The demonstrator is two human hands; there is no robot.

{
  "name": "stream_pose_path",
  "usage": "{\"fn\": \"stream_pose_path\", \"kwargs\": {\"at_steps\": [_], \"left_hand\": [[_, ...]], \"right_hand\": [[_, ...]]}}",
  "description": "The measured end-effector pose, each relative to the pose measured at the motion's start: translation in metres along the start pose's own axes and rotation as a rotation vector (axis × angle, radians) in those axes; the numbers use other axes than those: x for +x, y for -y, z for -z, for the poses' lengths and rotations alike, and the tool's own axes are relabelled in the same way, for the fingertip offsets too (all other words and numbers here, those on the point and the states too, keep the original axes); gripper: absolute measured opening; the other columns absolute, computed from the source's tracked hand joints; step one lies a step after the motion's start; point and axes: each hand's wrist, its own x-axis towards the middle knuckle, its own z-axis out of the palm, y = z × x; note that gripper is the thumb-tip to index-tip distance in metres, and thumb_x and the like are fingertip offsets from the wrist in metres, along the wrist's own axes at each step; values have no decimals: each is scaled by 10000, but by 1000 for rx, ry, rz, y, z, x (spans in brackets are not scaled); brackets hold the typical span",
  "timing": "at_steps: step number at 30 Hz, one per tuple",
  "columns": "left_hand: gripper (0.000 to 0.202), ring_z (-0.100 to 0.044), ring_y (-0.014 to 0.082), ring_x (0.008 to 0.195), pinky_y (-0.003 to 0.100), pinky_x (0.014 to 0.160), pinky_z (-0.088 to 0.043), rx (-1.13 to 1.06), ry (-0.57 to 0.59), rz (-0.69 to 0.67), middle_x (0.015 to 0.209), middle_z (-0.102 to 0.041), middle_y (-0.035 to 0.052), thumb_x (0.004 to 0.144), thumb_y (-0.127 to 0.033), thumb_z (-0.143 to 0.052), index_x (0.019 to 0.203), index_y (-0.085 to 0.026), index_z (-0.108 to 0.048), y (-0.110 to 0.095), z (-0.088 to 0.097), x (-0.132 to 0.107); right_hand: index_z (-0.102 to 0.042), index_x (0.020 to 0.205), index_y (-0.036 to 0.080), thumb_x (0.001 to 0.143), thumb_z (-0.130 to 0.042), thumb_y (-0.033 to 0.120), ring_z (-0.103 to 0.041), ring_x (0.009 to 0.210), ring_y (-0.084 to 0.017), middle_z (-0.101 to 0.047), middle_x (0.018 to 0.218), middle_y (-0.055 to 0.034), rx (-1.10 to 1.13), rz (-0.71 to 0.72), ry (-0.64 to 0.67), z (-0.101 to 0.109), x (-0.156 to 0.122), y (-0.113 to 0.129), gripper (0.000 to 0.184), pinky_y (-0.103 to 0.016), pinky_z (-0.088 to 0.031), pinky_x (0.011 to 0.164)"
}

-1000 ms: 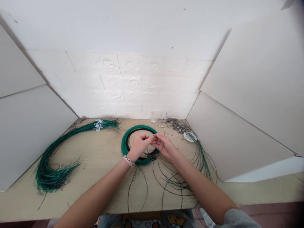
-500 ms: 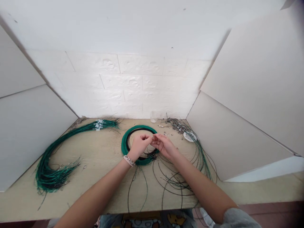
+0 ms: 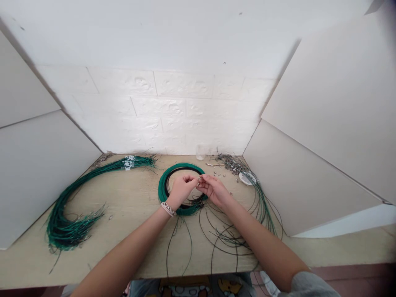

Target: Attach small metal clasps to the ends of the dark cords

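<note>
My left hand [image 3: 183, 189] and my right hand [image 3: 213, 189] meet fingertip to fingertip above a round coil of green and black cords [image 3: 163, 187]. Both hands are closed in a pinch. Whatever lies between the fingertips is too small to make out. A bracelet [image 3: 168, 208] circles my left wrist. Loose dark cord ends [image 3: 222, 243] spread over the table below my right forearm. Two thin strands [image 3: 191, 243] hang from the coil toward the table's front edge.
A long bundle of green cords [image 3: 66, 198] with white tags curves along the left. At the back right lie a heap of small metal pieces [image 3: 230, 163], a white disc [image 3: 247, 178] and a clear cup [image 3: 200, 152]. White panels [image 3: 309, 173] stand at both sides.
</note>
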Motion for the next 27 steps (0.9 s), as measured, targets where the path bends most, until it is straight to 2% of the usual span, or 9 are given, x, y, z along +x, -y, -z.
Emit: {"fn": "stream_pose_path", "kwargs": {"at_steps": [6, 17, 27], "left_hand": [[193, -487, 112, 553, 224, 549, -363, 2, 3, -4, 541, -552, -11, 665, -293, -546, 555, -137, -575, -1, 0, 0], [205, -466, 105, 538, 219, 529, -340, 59, -13, 6, 528, -535, -16, 667, -291, -541, 533, -136, -556, -3, 1, -2], [201, -530, 125, 573, 219, 547, -394, 32, 13, -20, 575, -606, 9, 672, -289, -549, 551, -135, -599, -6, 0, -4]], "right_hand": [[-640, 715, 148, 631, -730, 300, -585, 579, -87, -633, 647, 2, -32, 29, -19, 0, 1, -1, 195, -264, -504, 679], [-630, 709, 148, 631, -711, 353, -581, 571, -82, -632, 641, 2, -235, 149, -78, -2, 0, -1, 233, -246, -506, 643], [-613, 689, 152, 625, -711, 358, -586, 548, -88, -631, 604, 4, -264, 107, -48, -3, 1, -5, 237, -244, -520, 608]]}}
